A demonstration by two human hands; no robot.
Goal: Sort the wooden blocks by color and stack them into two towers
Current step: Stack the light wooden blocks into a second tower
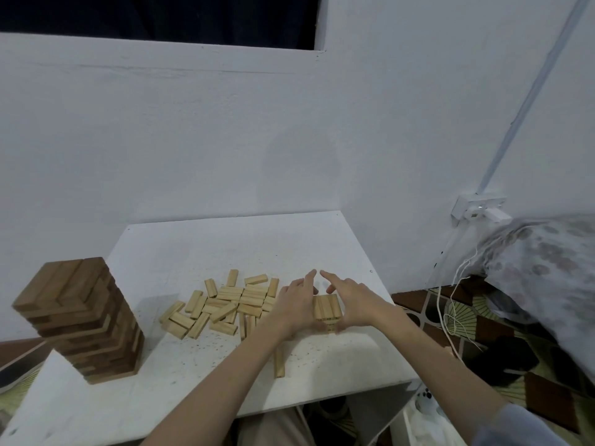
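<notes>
left hand (294, 300) | fingers straight, pressed flat against light tower (327, 309) left side | right hand (352, 302) | mirrored, flat against tower's right side | forefingers nearly meeting beyond tower

Both my bare forearms reach in from the lower edge of the frame and converge toward the centre right, my left hand (294, 304) and right hand (352, 302) facing each other with palms turned inward. The fingers of each are mostly straight and angled forward. My two index fingertips (311, 274) point toward one another, nearly meeting but just apart, at the middle of the frame.
</notes>
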